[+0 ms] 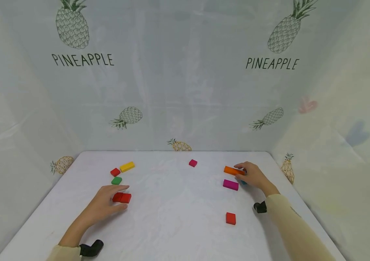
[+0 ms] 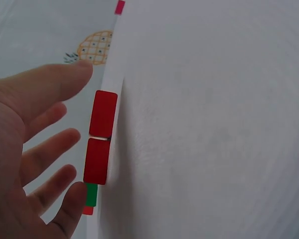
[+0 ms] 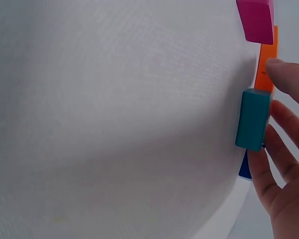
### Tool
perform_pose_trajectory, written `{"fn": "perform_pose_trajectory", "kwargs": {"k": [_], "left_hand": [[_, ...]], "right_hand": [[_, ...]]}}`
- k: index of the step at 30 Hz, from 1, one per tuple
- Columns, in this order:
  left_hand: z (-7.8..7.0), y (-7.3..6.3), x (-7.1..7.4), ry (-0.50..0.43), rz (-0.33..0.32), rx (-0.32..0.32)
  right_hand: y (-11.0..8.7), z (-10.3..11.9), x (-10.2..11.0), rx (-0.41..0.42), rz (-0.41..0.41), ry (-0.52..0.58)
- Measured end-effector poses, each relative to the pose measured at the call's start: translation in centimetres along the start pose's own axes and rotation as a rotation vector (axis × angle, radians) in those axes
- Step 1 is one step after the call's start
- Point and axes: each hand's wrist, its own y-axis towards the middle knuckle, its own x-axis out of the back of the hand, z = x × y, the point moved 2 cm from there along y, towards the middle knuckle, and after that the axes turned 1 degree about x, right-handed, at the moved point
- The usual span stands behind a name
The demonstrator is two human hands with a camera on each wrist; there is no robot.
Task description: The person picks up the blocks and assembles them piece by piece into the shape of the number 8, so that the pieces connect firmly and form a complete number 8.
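Two red blocks (image 1: 126,198) lie end to end on the table inside the spread thumb and fingers of my left hand (image 1: 105,201). In the left wrist view those fingers stand loosely bent beside the red blocks (image 2: 103,113), with a gap at the thumb. Over the right end of an orange block (image 1: 233,170) is my right hand (image 1: 253,175), its thumb and fingers apart. A teal block (image 3: 254,119) sits close by the palm, and a dark blue block (image 3: 245,167) shows partly behind the fingers. A magenta block (image 1: 230,185) lies just in front of the orange one.
Beyond my left hand lie a green block (image 1: 116,180), a small red block (image 1: 115,172) and a yellow block (image 1: 127,166). A pink block (image 1: 193,163) is near the back edge. Another red block (image 1: 230,218) lies nearer on the right. A pineapple-print curtain (image 1: 185,79) surrounds the white table (image 1: 178,224).
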Motion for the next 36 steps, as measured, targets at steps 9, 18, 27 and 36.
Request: {"fn": "perform_pose_trajectory", "kwargs": {"k": [9,18,27,36], "left_hand": [[-0.5,-0.1,-0.5,0.009,-0.010,0.058],[-0.5,0.0,-0.6,0.018,-0.017,0.065],[-0.9,0.2,-0.4,0.046,-0.012,0.068],[-0.8,0.5,-0.6,0.068,-0.005,0.078]], "right_hand": [[0.3,0.0,-0.3,-0.011,0.011,0.000],[0.4,0.3,-0.3,-0.019,0.017,0.002],[0.5,0.2,-0.5,-0.031,0.012,0.001],[0.5,0.1,-0.5,-0.032,0.007,-0.007]]}}
